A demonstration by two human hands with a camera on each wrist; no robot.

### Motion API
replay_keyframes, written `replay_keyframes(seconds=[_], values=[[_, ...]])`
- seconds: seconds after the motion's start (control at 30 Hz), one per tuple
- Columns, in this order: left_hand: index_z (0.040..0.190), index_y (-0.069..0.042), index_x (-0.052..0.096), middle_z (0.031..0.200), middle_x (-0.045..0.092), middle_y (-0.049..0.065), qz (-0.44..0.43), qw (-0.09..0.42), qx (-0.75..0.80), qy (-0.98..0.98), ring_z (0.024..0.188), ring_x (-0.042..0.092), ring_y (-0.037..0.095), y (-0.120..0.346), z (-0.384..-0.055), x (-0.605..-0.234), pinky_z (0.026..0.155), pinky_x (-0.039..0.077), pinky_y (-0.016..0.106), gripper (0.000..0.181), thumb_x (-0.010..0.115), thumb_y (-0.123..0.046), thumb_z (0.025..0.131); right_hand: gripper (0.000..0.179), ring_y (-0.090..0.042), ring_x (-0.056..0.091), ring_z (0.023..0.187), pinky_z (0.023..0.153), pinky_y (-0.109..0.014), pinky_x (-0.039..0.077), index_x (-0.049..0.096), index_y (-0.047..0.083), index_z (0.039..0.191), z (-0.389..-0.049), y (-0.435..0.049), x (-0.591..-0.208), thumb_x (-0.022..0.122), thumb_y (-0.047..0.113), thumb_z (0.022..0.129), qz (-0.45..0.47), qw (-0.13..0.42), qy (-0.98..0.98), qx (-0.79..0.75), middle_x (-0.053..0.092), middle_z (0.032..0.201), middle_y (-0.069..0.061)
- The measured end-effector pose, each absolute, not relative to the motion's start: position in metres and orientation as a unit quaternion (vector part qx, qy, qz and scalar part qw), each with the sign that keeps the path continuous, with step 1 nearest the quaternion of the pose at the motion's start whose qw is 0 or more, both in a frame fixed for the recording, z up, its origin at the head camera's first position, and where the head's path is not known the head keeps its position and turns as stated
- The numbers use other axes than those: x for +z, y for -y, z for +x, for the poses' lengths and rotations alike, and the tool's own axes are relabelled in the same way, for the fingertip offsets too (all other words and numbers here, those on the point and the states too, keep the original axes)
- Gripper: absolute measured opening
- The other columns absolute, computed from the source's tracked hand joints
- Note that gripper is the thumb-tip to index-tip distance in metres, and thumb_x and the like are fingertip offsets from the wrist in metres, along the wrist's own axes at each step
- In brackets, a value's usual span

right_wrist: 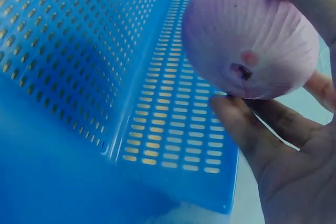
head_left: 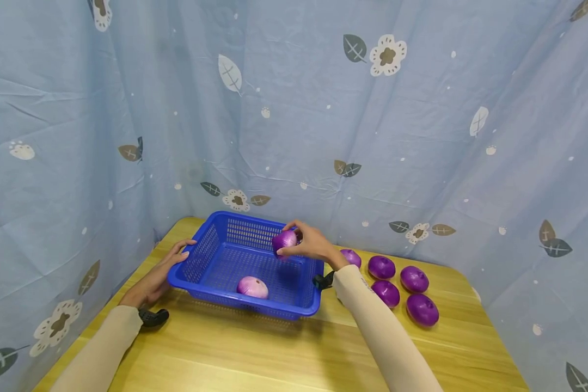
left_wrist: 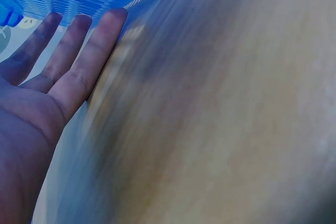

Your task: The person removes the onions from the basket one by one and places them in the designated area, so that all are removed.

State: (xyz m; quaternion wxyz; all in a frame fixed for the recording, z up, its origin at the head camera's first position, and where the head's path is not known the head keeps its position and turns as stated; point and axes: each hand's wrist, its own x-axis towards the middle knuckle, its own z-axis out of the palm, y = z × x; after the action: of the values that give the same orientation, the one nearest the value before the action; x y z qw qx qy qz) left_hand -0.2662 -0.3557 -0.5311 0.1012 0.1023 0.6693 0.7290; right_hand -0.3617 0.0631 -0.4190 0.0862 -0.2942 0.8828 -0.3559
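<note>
My right hand (head_left: 308, 241) holds an onion (head_left: 284, 241) above the right part of a blue plastic basket (head_left: 245, 302). Up close in the right wrist view, the purple and white onion (right_wrist: 252, 35) shows a dark spot at its end, with fingers around its side and underside. Another onion (head_left: 252, 287) lies inside the basket by the near wall. At the basket's left rim is my left hand (head_left: 161, 272). In the left wrist view, its straight fingers (left_wrist: 79, 72) reach up to the outside of the basket's slotted wall.
Several purple onions (head_left: 381, 267) stand grouped on the wooden table (head_left: 215, 354), right of the basket and partly behind the right forearm. A blue patterned curtain (head_left: 299, 109) hangs around the table's back and sides.
</note>
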Motion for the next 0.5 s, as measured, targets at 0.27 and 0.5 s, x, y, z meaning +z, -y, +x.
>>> replay_keyframes(seconds=[0.27, 0.5], values=[[0.153, -0.033, 0.027, 0.15, 0.022, 0.025, 0.1, 0.101, 0.727, -0.671, 0.107, 0.06, 0.036, 0.355, -0.265, -0.531, 0.081, 0.058, 0.045, 0.043, 0.037, -0.039, 0.112, 0.074, -0.021, 0.063, 0.105, 0.085, -0.034, 0.057, 0.058, 0.015, 0.14, -0.357, -0.073, -0.418, 0.088, 0.043, 0.079, -0.3, 0.075, -0.888, -0.341, 0.064, 0.123, -0.007], [0.153, -0.033, 0.027, 0.146, 0.027, 0.028, 0.109, 0.099, 0.725, -0.673, 0.101, 0.064, 0.033, 0.354, -0.264, -0.531, 0.079, 0.059, 0.044, 0.041, 0.036, -0.037, 0.113, 0.067, -0.02, 0.063, 0.107, 0.085, -0.033, 0.056, 0.064, 0.022, 0.134, -0.355, -0.084, -0.42, 0.091, 0.043, 0.076, -0.297, 0.062, -0.878, -0.371, 0.065, 0.122, -0.002]])
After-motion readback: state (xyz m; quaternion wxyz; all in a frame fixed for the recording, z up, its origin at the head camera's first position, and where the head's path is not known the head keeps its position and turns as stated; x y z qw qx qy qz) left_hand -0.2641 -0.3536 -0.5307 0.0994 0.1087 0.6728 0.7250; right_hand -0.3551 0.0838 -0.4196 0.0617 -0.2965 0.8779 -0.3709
